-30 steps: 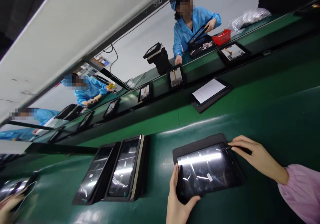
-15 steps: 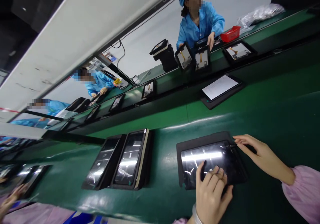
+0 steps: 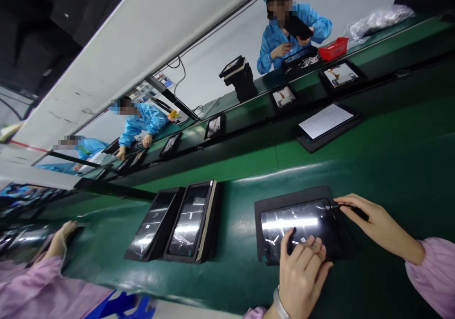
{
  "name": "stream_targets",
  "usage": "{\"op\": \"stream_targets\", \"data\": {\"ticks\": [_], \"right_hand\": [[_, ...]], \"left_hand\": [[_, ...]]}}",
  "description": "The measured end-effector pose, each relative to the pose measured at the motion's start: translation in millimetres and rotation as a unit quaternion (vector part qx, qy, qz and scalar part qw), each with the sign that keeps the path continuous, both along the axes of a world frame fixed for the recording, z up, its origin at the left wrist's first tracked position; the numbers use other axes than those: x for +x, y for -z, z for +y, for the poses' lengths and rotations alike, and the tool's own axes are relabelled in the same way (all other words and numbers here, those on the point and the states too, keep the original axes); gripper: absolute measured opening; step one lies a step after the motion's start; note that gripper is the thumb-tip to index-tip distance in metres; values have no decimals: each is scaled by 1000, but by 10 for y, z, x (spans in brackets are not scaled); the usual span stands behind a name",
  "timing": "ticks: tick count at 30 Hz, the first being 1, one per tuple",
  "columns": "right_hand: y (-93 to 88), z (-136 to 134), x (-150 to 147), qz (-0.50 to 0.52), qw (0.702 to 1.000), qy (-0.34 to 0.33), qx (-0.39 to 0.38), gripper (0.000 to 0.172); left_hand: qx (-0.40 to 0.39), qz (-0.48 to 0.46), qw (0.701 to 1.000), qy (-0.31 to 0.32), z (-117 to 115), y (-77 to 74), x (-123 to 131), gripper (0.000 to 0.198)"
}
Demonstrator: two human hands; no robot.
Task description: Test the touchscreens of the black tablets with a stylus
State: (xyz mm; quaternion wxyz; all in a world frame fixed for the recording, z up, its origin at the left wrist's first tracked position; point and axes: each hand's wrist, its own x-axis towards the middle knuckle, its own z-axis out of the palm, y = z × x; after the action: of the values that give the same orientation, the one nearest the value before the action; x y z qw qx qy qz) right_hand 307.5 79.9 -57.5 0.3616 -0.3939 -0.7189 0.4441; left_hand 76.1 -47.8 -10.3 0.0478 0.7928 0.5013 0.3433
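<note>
A tablet [image 3: 287, 222] with a dark, glossy screen lies face up on a black foam pad [image 3: 295, 199] in front of me. My left hand [image 3: 302, 267], a bangle at its wrist, rests on the lower part of the screen with its fingers apart. At the tablet's upper right corner, my right hand [image 3: 362, 212] pinches a thin black cable plug [image 3: 335, 206] between thumb and fingers. The plug touches the tablet's edge; whether it sits fully in the port cannot be seen. The rest of the cable is mostly hidden by the hand.
Two more dark tablets [image 3: 190, 219] [image 3: 152, 229] on pads stand left on the green bench. Beyond is a tablet with a lit white screen [image 3: 327, 121]. Opened tablets line the conveyor [image 3: 241, 120]. Co-workers in blue sit opposite; a pink-sleeved co-worker's arm [image 3: 42, 271] reaches in at left.
My hands keep nearly the same places on the tablet and plug. The co-worker opposite has lifted a dark item from the line. The pink-sleeved arm at left has reached farther forward.
</note>
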Motion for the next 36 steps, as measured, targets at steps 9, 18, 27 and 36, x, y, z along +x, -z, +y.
{"op": "stream_targets", "data": {"ticks": [9, 18, 27, 36], "right_hand": [[-8, 4, 1, -8, 1000, -1, -4, 43], [-12, 7, 11, -17, 1000, 8, -14, 43], [-5, 2, 9, -2, 1000, 3, -5, 40], [-57, -3, -7, -2, 1000, 8, -14, 48]], "left_hand": [[-3, -16, 1000, -1, 1, 9, 4, 8], [-14, -25, 1000, 5, -5, 29, -11, 7], [-20, 63, 995, 75, 93, -148, 84, 26], [-34, -3, 999, -18, 96, -260, -99, 18]]}}
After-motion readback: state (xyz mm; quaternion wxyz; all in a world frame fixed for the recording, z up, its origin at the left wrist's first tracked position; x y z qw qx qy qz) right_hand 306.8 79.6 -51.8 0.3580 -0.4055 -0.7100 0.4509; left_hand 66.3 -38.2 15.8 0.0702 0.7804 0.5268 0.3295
